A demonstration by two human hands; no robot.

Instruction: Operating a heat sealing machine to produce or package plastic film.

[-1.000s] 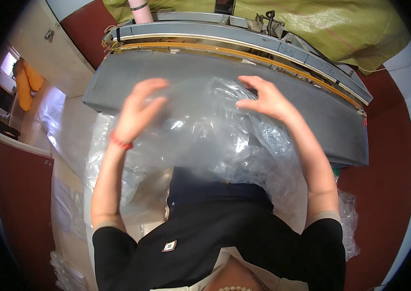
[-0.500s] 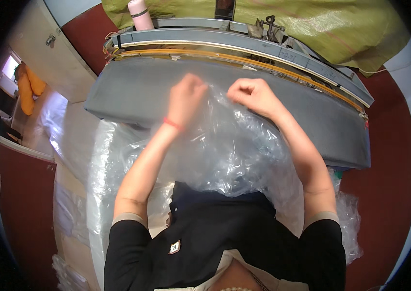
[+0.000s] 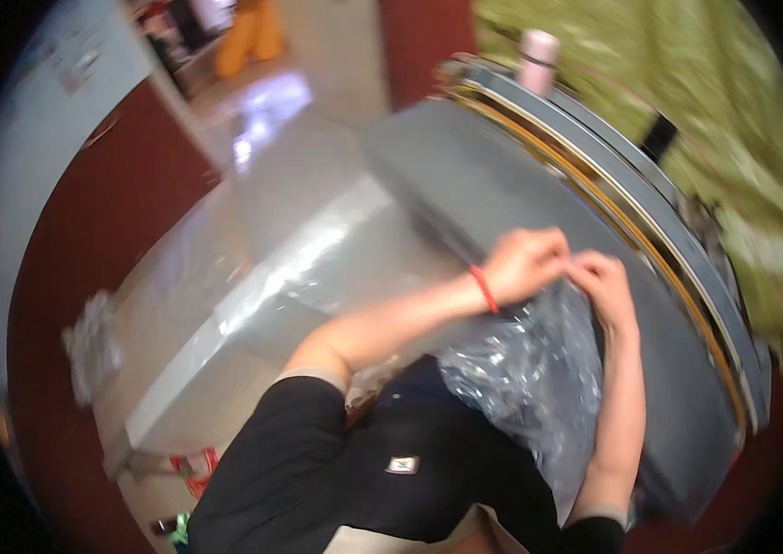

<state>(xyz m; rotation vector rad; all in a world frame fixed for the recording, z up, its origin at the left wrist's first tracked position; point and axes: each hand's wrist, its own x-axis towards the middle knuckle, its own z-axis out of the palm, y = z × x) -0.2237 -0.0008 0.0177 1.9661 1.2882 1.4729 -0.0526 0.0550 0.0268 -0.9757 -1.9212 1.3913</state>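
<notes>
My left hand (image 3: pixel 525 263), a red band round its wrist, and my right hand (image 3: pixel 604 286) meet fingertip to fingertip over the grey padded bench top (image 3: pixel 479 175). Both are closed in a pinch on the upper edge of a see-through plastic sheet (image 3: pixel 548 355). From there the crumpled sheet hangs down between my forearms and against my front. The exact bit between the fingertips is hidden and a little blurred.
A long metal rail with an orange strip (image 3: pixel 585 194) runs along the bench's far side. On it stands a pink bottle (image 3: pixel 537 63), before a yellow-green tarp (image 3: pixel 724 120). More plastic film (image 3: pixel 290 268) spreads at left, and a crumpled wad (image 3: pixel 93 346) lies farther left.
The view has swung left, bringing more of the spread film and the door side into sight. My hands, apart before, have come together at the sheet's edge.
</notes>
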